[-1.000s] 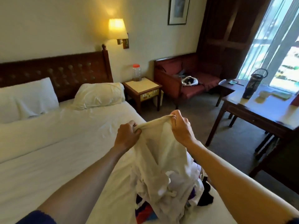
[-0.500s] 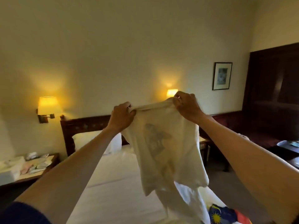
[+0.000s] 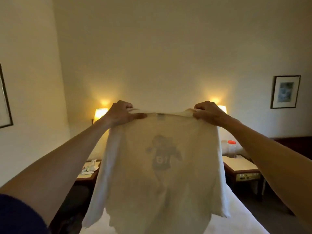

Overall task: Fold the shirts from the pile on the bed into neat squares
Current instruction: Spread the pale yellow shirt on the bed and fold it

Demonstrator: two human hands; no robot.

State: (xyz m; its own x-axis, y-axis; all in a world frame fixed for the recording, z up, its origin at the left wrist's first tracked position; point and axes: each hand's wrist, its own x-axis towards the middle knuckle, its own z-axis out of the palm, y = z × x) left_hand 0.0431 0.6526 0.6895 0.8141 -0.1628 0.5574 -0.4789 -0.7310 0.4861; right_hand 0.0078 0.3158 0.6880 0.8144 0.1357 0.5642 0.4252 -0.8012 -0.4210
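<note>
A white shirt (image 3: 162, 186) hangs spread out in front of me, its print of a figure showing faintly through the cloth. My left hand (image 3: 120, 114) grips its top edge at the left shoulder. My right hand (image 3: 206, 112) grips the top edge at the right shoulder. Both arms are stretched forward and raised. The shirt's hem hangs just above the white bed (image 3: 241, 220). The pile of shirts is out of view, and the shirt hides the headboard and pillows.
A bedside table (image 3: 240, 166) with an orange-capped jar (image 3: 231, 148) stands right of the bed. Another bedside table (image 3: 87, 171) with small items stands to the left. Lit wall lamps (image 3: 99, 113) glow behind each hand. A framed picture (image 3: 285, 92) hangs at right.
My hands have moved apart along the shirt's top edge, so the bunched shirt now hangs flat and wide. The view has turned to face the head of the bed squarely.
</note>
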